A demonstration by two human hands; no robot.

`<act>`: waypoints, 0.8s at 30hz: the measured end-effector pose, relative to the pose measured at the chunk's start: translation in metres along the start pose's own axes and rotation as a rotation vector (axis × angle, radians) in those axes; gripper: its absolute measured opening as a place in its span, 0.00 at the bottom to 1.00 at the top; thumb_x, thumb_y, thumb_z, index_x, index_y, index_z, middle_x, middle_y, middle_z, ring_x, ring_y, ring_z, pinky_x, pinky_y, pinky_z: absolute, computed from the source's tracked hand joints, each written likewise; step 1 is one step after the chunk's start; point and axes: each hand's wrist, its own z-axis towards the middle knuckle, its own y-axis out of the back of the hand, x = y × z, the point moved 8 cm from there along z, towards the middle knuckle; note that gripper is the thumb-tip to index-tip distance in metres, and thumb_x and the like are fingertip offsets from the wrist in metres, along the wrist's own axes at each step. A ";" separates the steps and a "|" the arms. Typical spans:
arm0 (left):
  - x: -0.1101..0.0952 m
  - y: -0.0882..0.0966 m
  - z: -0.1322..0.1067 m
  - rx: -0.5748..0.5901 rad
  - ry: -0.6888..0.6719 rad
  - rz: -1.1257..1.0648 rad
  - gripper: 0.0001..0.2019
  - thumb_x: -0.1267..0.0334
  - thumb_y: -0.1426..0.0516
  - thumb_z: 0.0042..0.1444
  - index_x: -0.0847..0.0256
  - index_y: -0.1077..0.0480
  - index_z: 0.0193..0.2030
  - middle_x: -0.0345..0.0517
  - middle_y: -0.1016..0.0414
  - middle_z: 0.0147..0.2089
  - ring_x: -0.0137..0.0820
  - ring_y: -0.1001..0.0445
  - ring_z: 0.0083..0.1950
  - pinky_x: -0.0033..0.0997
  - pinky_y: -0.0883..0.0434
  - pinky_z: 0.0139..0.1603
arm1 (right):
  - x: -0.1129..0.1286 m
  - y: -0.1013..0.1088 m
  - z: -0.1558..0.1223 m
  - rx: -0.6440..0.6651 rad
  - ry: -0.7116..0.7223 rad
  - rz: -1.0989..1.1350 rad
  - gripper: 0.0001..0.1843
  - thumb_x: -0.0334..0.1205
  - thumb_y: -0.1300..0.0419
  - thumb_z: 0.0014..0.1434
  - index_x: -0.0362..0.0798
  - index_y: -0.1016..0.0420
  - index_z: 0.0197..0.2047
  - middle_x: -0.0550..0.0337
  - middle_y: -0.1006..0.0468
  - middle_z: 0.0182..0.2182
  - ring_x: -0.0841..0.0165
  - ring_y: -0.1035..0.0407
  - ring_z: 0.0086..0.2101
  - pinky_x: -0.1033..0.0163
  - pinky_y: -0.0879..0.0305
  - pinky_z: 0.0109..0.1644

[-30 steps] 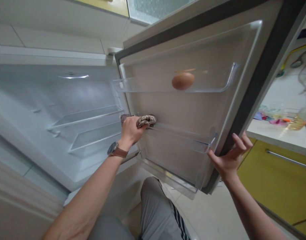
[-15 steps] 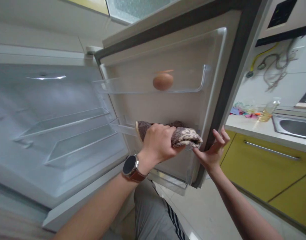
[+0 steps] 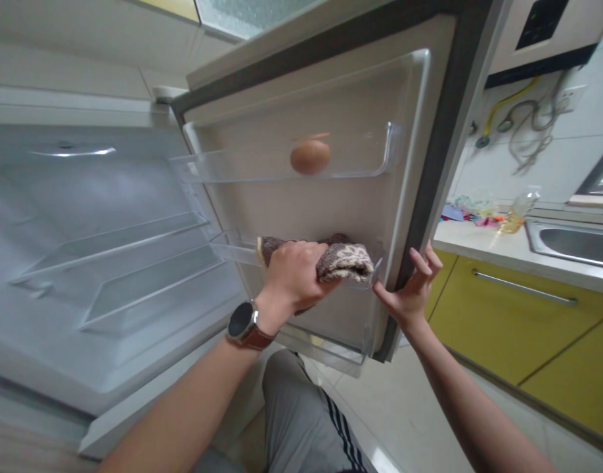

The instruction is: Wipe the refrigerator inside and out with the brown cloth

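My left hand [image 3: 296, 272], with a watch on its wrist, is closed around a folded brown and cream cloth [image 3: 348, 259]. It presses the cloth along the middle clear shelf [image 3: 237, 252] of the open fridge door [image 3: 282, 203]; much of that shelf is hidden behind hand and cloth. On the right, my right hand [image 3: 410, 289] grips the free edge of the door, the thumb on the inner side and the fingers over the rim. Above both hands, a brown egg [image 3: 310, 156] sits in the upper clear door shelf [image 3: 351, 172].
Left of the door is the fridge interior [image 3: 85, 184] with glass shelves [image 3: 154, 282]. A counter [image 3: 489, 246] on the right bears a bottle of yellow liquid [image 3: 518, 213], colourful items and a sink [image 3: 572, 243], above yellow cabinets [image 3: 518, 322]. My leg [image 3: 301, 414] is below.
My left hand and the cloth have shifted slightly left along the door shelf. My right hand keeps its grip on the door edge. The whole view has moved a little.
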 end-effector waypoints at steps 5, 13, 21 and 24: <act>0.064 0.004 -0.013 -0.006 0.173 0.054 0.20 0.42 0.45 0.59 0.57 0.22 0.34 0.54 0.17 0.36 0.47 0.19 0.40 0.38 0.35 0.35 | -0.002 -0.001 0.000 0.001 -0.015 0.002 0.52 0.52 0.27 0.49 0.57 0.46 0.72 0.46 0.44 0.68 0.42 0.45 0.71 0.27 0.40 0.70; 0.156 0.014 -0.033 -0.077 0.365 0.151 0.17 0.48 0.46 0.55 0.57 0.25 0.28 0.54 0.19 0.32 0.46 0.20 0.36 0.37 0.41 0.32 | 0.001 0.001 0.001 -0.012 0.004 0.015 0.53 0.51 0.26 0.49 0.58 0.46 0.73 0.47 0.44 0.68 0.41 0.46 0.71 0.26 0.41 0.70; 0.198 0.018 -0.045 -0.163 0.417 0.165 0.17 0.47 0.48 0.55 0.56 0.32 0.23 0.53 0.24 0.28 0.44 0.22 0.34 0.36 0.41 0.32 | -0.001 0.001 0.001 -0.003 -0.014 0.029 0.53 0.52 0.26 0.49 0.60 0.46 0.73 0.49 0.44 0.67 0.40 0.46 0.71 0.25 0.44 0.71; 0.196 0.017 -0.046 -0.233 0.378 0.153 0.17 0.46 0.47 0.53 0.56 0.33 0.23 0.53 0.24 0.28 0.43 0.22 0.34 0.36 0.39 0.33 | -0.002 0.001 0.000 -0.001 0.001 0.016 0.54 0.51 0.25 0.49 0.59 0.46 0.73 0.48 0.43 0.67 0.41 0.47 0.71 0.26 0.43 0.72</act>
